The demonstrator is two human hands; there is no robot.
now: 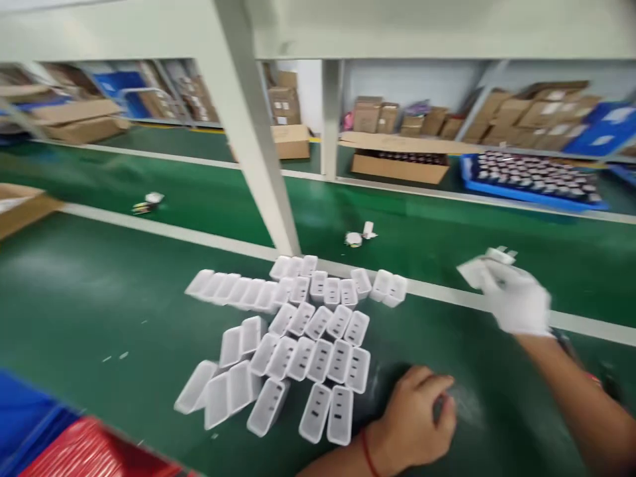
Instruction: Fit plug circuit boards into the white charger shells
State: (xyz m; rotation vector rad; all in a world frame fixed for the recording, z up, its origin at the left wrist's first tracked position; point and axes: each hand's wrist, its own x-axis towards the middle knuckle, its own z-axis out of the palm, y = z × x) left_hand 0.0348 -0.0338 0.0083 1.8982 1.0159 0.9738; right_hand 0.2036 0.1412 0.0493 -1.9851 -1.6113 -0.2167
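Note:
White plastic housings (320, 361), open-topped with dark slots inside many of them, stand in uneven rows on the green table. To their right my left hand (420, 414), bare with a red string at the wrist, rests with curled fingers and a gap between thumb and index finger; nothing shows in it. My right hand (517, 298), in a white glove, reaches over the pale table strip and holds a white plastic piece (474, 271) at its fingertips. Just beyond the glove lies a white part with prongs (501, 256).
Small white assemblies (354, 240) lie on the green belt (422, 225). A pale post (253, 132) rises behind the housings. Farther back are an open carton (400, 169) and a blue tray (536, 199) of small parts. Red wrapping (89, 454) fills the lower left corner.

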